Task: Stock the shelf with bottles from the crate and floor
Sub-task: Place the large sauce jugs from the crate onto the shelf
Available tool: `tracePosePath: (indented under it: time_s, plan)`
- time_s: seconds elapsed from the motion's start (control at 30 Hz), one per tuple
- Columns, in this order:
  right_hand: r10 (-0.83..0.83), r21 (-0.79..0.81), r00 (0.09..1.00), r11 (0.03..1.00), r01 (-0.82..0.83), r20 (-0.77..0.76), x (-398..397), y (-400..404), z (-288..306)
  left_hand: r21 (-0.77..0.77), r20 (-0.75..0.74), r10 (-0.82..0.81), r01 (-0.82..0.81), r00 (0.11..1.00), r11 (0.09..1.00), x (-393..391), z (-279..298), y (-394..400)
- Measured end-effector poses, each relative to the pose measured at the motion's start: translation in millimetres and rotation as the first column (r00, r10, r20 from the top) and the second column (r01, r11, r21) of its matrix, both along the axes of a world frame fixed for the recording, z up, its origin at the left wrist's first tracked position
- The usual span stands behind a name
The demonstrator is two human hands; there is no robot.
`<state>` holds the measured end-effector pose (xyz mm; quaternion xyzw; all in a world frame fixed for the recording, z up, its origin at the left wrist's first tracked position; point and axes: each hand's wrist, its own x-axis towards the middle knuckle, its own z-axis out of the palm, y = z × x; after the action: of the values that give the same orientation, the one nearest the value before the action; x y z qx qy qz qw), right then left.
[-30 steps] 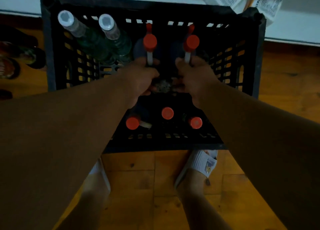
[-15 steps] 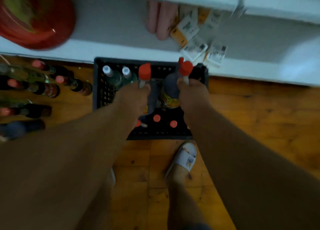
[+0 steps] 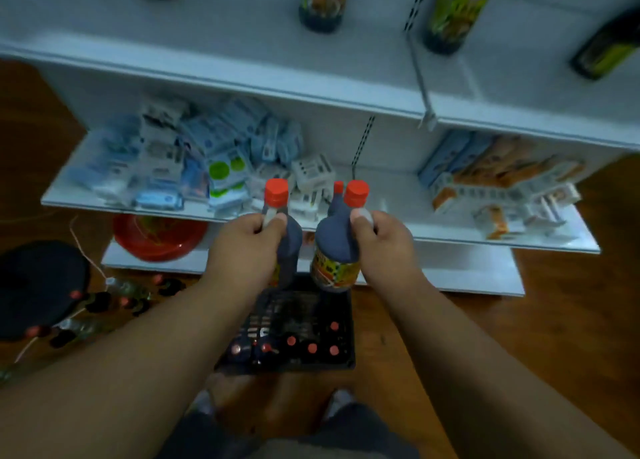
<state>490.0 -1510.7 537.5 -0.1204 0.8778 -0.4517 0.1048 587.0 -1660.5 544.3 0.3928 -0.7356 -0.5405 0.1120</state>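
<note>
Bottles: two dark sauce bottles with red caps are in the air above the crate (image 3: 341, 363), one per hand, both upright, necks up.

Near field: black plastic crate on the wooden floor (image 3: 485, 337) just ahead of the person's feet. Several red-capped bottles (image 3: 311, 348) stand in its near row; far half looks mostly bare, dim light, hard to say more.

Left hand (image 3: 244, 247) is wrapped around the neck of the left bottle (image 3: 289, 240), thumb just under the cap. Right hand (image 3: 384, 242) is wrapped the same way around the neck of the right bottle (image 3: 334, 247), yellow-orange label facing the camera. A second red cap (image 3: 338, 187) shows just behind the right bottle's cap; can't tell whether the right hand carries two.

Left of the crate: loose bottles on the floor (image 3: 104, 303), lying and standing, beside a black round object (image 3: 38, 285).

Beyond: white shelf unit (image 3: 346, 98). Bottom tier has a red bowl (image 3: 159, 237). Middle tier is piled with small packaged goods (image 3: 194, 161) on the left, boxed goods (image 3: 502, 181) on the right. Top tier holds a few dark bottles with green-yellow labels (image 3: 322, 5), spaced well apart.
</note>
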Motion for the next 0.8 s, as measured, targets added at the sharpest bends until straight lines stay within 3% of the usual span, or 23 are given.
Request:
tracePosePath:
  time_s: [0.17,0.33,0.47,0.8]
  plan:
    - [-0.027,-0.161,0.983,0.987,-0.003,-0.180,-3.3,3.1,91.6,0.013,-0.222,0.008,-0.005,0.975,1.000,1.9,84.2,2.1]
    - [-0.107,-0.440,0.983,0.898,0.030,-0.151,-9.7,4.0,160.2,0.140,-0.374,0.088,-0.038,0.923,0.989,-12.1,159.4,0.0]
    - [-0.080,-0.497,0.984,0.868,-0.009,-0.158,-16.0,8.8,203.7,0.315,-0.366,0.196,-0.077,0.910,0.946,-18.2,202.1,0.9]
    - [0.012,-0.536,0.980,0.836,-0.119,-0.198,-56.4,39.7,254.5,0.407,-0.318,0.251,-0.108,0.914,0.907,-38.7,243.5,16.6]
